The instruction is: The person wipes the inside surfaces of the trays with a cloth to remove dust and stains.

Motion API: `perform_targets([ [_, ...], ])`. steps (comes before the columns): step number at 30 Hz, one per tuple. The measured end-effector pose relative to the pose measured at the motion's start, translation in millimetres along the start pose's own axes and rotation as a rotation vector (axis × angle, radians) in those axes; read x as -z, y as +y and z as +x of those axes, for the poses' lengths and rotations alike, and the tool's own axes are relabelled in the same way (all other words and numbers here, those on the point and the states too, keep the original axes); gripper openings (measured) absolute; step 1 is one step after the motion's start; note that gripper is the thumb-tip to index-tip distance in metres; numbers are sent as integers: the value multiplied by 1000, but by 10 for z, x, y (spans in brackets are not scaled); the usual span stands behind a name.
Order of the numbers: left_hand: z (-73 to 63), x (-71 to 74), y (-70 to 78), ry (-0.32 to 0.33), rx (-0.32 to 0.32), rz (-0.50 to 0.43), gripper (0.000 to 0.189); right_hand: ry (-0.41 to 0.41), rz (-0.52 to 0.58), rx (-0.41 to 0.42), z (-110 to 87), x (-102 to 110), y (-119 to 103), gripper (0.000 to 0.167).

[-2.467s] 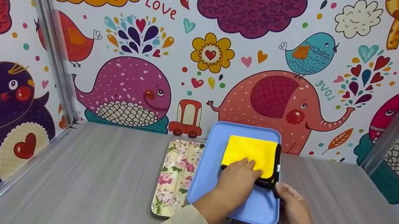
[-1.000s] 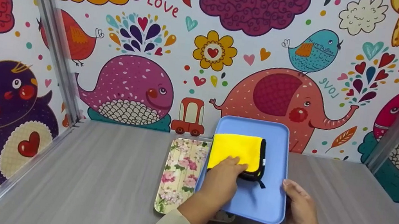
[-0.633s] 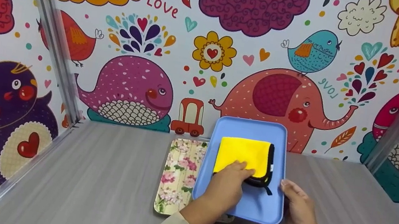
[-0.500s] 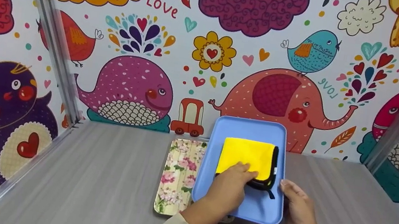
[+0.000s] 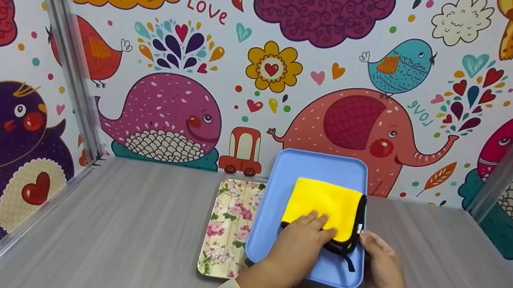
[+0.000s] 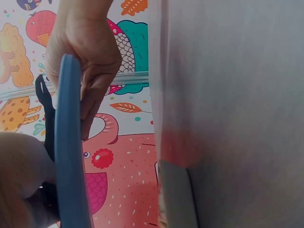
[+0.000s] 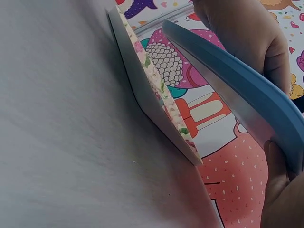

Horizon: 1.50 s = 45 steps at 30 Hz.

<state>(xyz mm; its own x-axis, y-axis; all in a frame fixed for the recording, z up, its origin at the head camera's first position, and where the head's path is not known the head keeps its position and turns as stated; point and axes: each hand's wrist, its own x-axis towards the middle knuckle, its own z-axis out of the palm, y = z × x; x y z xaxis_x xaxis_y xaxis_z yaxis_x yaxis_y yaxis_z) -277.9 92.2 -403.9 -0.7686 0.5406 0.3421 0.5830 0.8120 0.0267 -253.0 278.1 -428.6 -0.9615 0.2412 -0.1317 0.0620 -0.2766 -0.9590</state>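
Note:
A blue tray [image 5: 322, 166] is held up above the table, its far end higher in the head view. My right hand [image 5: 384, 275] grips its right edge, thumb on top and fingers underneath. On the tray's inner face lies a folded yellow cloth [image 5: 324, 202] with black edging and a small black loop. My left hand [image 5: 296, 249] presses the cloth down with fingers extended, covering its near left corner. Both wrist views catch the tray edge-on, with my right hand [image 6: 90, 52] at the rim in the left one and the right one showing a gap beneath the tray [image 7: 242, 80].
A floral tray [image 5: 223, 230] lies flat on the grey table [image 5: 131, 232], partly hidden under the blue tray. Behind stands a wall [image 5: 276, 15] printed with cartoon animals. Metal corner posts [image 5: 65, 44] rise at left and right.
From the tray's left side a second ago, my left hand has slid the cloth rightward to the right rim and slightly nearer me. My right hand keeps its grip on the tray.

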Motion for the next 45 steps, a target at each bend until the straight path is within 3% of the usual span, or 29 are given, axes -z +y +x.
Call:
perform_targets([
  [4,-8,-5,-2,-2,-8,61,53,-13,12,-1,3,0,0,26],
  [10,-12,0,-25,-67,17,130,79,18,10,3,8,10,-10,26],
  [17,6,-17,-74,-42,69,112,52,26,8,13,27,34,-9,26],
  [30,5,-33,-140,-23,137,108,53,27,20,30,43,52,-10,32],
  [45,4,12,-14,-101,184,-125,57,46,27,12,41,76,-24,29],
])
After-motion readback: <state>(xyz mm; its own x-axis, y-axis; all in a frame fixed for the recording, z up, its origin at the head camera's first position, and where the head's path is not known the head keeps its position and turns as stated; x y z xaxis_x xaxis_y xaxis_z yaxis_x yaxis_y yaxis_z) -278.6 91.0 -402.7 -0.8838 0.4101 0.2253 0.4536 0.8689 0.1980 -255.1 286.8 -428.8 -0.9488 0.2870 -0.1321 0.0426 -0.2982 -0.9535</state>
